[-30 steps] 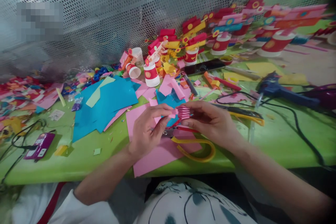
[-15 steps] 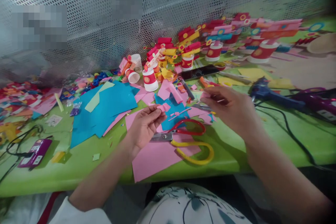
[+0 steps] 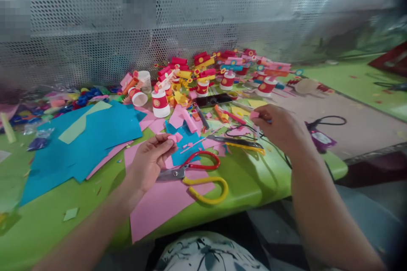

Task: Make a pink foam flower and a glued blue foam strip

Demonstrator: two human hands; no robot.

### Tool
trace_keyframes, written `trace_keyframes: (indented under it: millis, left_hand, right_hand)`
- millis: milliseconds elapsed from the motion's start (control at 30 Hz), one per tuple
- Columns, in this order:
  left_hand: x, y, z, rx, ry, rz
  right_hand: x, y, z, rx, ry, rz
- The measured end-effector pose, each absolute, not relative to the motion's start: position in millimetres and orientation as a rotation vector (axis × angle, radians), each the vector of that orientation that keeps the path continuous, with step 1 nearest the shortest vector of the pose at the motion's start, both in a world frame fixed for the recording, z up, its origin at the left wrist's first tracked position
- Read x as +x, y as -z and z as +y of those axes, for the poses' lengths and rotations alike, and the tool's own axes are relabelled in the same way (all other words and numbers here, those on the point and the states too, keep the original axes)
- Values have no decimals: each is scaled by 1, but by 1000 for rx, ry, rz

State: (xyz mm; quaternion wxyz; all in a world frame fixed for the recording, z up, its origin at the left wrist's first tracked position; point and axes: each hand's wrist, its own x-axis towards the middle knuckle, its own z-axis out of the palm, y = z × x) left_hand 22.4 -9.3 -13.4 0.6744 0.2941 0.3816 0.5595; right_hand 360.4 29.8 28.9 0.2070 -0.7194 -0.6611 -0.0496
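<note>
Left hand (image 3: 149, 161) raised just above the green surface (image 3: 248, 186), thumb and fingertips pinched on a small folded pink paper piece (image 3: 174, 137). Right hand (image 3: 280, 129) further out and to the right, fingers curled, nipping a second small pink scrap (image 3: 254, 114) at the fingertips. Between the two hands, lying flat: red-handled scissors (image 3: 197, 165), blades pointing left, resting on a large pink sheet (image 3: 159, 207) that overhangs the near edge. Just below the scissors, a yellow curved strip (image 3: 210, 188). Beyond the left hand, a small blue sheet (image 3: 182, 154) strewn with thin pink slivers; to the far left, a stack of larger blue sheets (image 3: 79, 144). Under the right hand's fingers, a dark tool with a yellow edge (image 3: 238, 143), kind hard to tell. Further back, a black phone (image 3: 213, 100) and a crowd of red-and-white paper cups (image 3: 160, 103) topped with coloured rolls, set against a perforated metal screen (image 3: 203, 17). Right of the wrist, a purple device (image 3: 319, 139) with a black cable.
</note>
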Motion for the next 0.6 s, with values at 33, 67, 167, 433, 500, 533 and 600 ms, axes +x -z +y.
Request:
trace_keyframes:
  millis: [33, 67, 167, 433, 500, 533, 600]
  left_hand:
    - [22, 14, -10, 664, -1255, 858]
    - [22, 14, -10, 673, -1248, 861]
    - [22, 16, -11, 721, -1227, 870]
    - [23, 11, -15, 810, -1233, 862]
    - [23, 10, -15, 812, -1227, 871]
    - [23, 10, -15, 817, -1227, 876]
    - [23, 10, -16, 833, -1227, 888]
  right_hand:
    - [362, -31, 29, -2011, 127, -1859]
    - [363, -32, 29, -2015, 111, -1885]
    - [359, -33, 32, -2023, 60, -1994]
    - [332, -6, 46, -2100, 130, -2210]
    - [327, 1, 44, -2102, 164, -2218]
    - [326, 3, 41, -2098, 181, -2214]
    - [322, 3, 31, -2075, 212, -2196]
